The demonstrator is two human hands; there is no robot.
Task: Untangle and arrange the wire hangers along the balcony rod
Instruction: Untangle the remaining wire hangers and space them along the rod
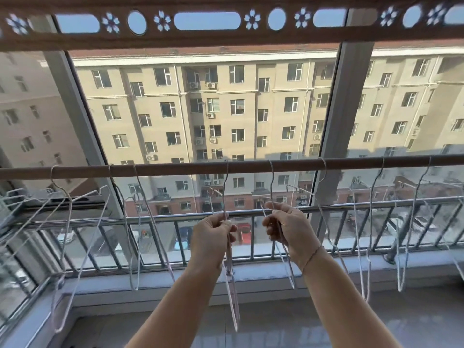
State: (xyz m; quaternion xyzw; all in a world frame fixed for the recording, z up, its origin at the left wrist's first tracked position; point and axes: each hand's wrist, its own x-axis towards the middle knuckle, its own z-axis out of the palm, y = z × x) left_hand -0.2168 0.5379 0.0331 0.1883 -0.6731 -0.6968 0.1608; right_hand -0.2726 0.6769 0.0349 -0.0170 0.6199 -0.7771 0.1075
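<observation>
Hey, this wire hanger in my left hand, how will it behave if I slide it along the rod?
The hanger in your left hand is thin wire, so probably light and slightly springy, not floppy. Its open hook rests over the smooth rod, so it should slide easily and swing. Another hanger, in your right hand, hangs close, so they may snag.

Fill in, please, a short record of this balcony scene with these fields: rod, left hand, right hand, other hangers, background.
rod: brown rod, horizontal, across the window
left hand: left hand grips a wire hanger hooked on the rod
right hand: right hand grips the neighbouring hanger, also hooked
other hangers: left group and right group hang on the rod, untouched
background: metal railing; apartment building beyond the glass
</observation>
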